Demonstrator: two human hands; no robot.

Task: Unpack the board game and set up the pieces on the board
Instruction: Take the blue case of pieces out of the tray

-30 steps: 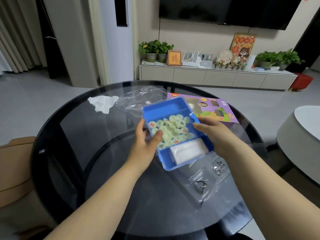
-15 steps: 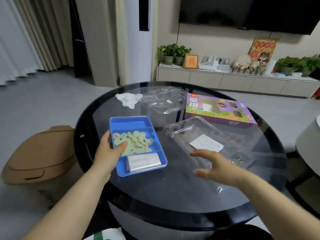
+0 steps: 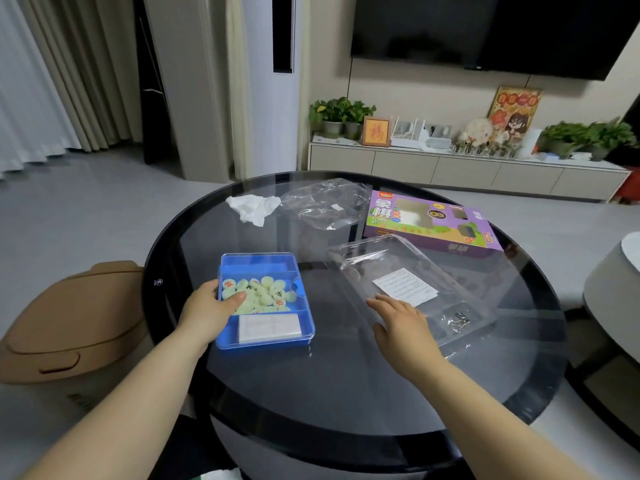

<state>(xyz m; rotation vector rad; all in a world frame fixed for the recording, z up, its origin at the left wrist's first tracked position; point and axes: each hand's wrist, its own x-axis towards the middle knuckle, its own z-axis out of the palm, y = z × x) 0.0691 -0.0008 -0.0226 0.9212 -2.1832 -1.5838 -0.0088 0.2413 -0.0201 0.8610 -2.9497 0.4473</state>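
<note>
**Head view: tray at 9 o'clock, left hand on it, right hand free**

Taking the person's seat as 6 o'clock on the round glass table (image 3: 329,375), the blue tray (image 3: 258,265) sits at about 9 o'clock, near the left rim. Its long axis runs 12 to 6, turned only a little. Three compartments are stacked along that axis: a bare one at the far end, the xiangqi pieces (image 3: 263,294) heaped in the middle, and a white folded packet (image 3: 268,328) at the near end. That packet is probably the board, though nothing printed on it shows clearly enough to confirm this.

The left hand (image 3: 207,311) grips the tray's 9 o'clock wall, with the thumb hooked over the rim and lying on the pieces. The right hand (image 3: 401,318) holds nothing. It is palm down, fingers straight and spread, at the near edge of the clear plastic cover (image 3: 408,258) that lies right of centre. Whether it touches the cover or the glass cannot be told. From this hand the tray lies at 9 o'clock, with bare glass between them.

The left hand is therefore the nearer one and steadies the tray. The right is the one free to cross over and lift the packet from the near end, which points at the person. The purple game box (image 3: 429,220) lies at 1 o'clock, well apart from the tray.
</note>
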